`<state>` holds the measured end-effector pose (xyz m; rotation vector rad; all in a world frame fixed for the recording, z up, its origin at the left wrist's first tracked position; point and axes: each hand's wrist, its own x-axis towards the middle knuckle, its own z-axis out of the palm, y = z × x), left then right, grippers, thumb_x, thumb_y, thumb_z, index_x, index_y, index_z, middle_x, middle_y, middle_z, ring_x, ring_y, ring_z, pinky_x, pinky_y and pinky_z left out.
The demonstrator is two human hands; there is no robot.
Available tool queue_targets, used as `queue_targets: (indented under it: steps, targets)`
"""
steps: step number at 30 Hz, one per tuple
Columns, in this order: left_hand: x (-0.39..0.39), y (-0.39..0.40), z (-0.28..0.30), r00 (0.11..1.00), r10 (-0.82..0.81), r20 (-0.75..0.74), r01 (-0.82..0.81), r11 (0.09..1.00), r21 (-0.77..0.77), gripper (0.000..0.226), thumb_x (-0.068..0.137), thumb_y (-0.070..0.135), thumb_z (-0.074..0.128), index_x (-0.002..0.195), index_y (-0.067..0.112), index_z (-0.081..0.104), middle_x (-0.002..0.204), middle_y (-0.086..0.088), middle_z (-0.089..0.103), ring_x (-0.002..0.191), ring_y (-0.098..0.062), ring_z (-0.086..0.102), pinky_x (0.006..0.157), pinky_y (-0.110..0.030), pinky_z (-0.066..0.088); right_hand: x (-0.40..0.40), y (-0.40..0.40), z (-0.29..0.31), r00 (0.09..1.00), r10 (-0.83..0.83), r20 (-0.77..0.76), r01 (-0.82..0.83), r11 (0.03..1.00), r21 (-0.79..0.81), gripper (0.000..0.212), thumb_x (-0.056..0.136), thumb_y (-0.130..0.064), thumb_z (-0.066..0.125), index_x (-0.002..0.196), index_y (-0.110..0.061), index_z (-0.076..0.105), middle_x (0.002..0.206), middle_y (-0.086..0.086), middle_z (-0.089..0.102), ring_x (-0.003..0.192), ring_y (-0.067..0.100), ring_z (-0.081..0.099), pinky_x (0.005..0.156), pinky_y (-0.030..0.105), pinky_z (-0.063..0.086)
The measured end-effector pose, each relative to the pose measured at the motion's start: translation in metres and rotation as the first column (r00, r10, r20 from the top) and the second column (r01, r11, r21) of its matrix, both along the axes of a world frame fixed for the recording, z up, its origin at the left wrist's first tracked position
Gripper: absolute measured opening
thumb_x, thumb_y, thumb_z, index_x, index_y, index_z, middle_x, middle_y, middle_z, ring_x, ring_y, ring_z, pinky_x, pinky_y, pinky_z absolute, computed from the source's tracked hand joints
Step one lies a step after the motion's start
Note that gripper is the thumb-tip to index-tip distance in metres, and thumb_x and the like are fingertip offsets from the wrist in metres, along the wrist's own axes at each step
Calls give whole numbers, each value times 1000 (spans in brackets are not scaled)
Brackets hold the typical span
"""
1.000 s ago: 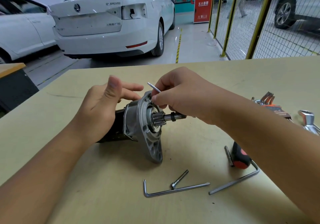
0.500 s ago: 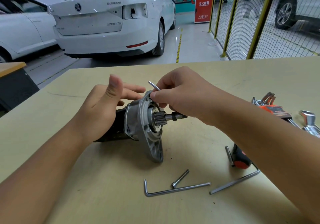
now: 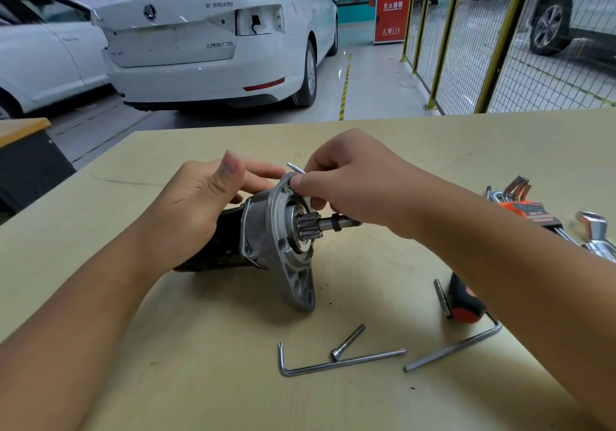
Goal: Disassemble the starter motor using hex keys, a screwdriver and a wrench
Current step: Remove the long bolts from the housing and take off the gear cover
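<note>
The starter motor (image 3: 266,230) lies on its side on the workbench, its black body to the left and its silver flange and pinion shaft facing right. My left hand (image 3: 196,210) rests over the black body, fingers stretched toward the flange top. My right hand (image 3: 346,184) pinches a small hex key (image 3: 296,168) at the flange's upper edge; only the key's short end shows past my fingers.
A loose bolt (image 3: 348,342) and a long hex key (image 3: 333,362) lie near the front of the bench (image 3: 200,380). Another hex key (image 3: 456,347) and a red-black screwdriver (image 3: 465,300) lie under my right forearm. A hex key set (image 3: 523,204) and a wrench (image 3: 596,230) sit far right.
My right hand and the small hex key have shifted very slightly at the flange top. The motor and my left hand stay where they were.
</note>
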<state>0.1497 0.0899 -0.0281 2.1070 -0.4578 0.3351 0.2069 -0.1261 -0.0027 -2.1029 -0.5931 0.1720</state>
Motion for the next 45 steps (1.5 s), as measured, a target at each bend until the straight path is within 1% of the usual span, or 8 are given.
queue_targets:
  steps: [4,7,11,16,19,28,36,45]
  targets:
    - [2,1,-1,1000,-27,5,27,1000,-10,83,93,84,30,106,20,81,131,7,73,129,-18,64,103,-42,49,-1,0,3,991,12,136,1,996,-92,32,94,-29,68,67,-12,71,53,0,56,35,4,44,34,15,33]
    - [2,-3,-1,999,-34,29,34,999,-9,70,99,75,32,104,23,80,128,10,74,125,-14,66,98,-22,51,-2,0,4,978,29,205,2,989,-151,31,95,-29,66,68,-15,70,54,-2,56,40,3,45,35,14,31]
    - [1,-9,-1,999,1,52,-2,1000,5,53,103,52,37,101,20,80,120,14,76,114,-8,70,88,-13,51,-1,-1,4,980,42,195,-10,986,-164,29,94,-23,65,68,-11,69,51,-1,56,38,5,45,34,15,32]
    - [0,-9,1,998,41,42,-42,999,24,53,102,49,40,101,16,81,117,8,77,113,-12,71,89,-18,54,2,-3,5,989,44,142,-21,987,-157,29,92,-21,65,67,-8,69,50,0,58,35,7,46,35,18,36]
    - [0,-8,1,997,58,42,-60,998,33,51,104,44,41,100,15,81,116,5,77,113,-13,71,92,-22,56,4,-5,7,992,58,114,-40,987,-156,25,91,-20,65,70,-7,71,63,10,68,38,7,49,37,19,41]
    - [0,-5,1,999,36,32,-38,998,59,43,103,33,46,110,7,80,121,-1,76,118,-17,70,100,-29,54,2,-5,7,998,59,33,-55,992,-117,26,89,-20,61,78,2,70,77,26,69,46,18,43,39,25,33]
    - [1,-6,1,999,31,29,-32,998,47,37,102,34,49,103,16,81,117,5,78,115,-14,71,97,-24,53,-1,-7,10,994,105,25,-99,978,-186,26,94,-25,67,73,-10,71,57,1,59,45,11,49,39,23,37]
    - [0,-6,2,999,31,22,-32,996,78,34,101,32,50,106,17,80,116,4,77,113,-10,71,96,-24,54,-1,-19,27,991,119,58,-105,973,-207,19,82,-20,68,69,-6,70,60,5,62,44,16,38,41,24,29]
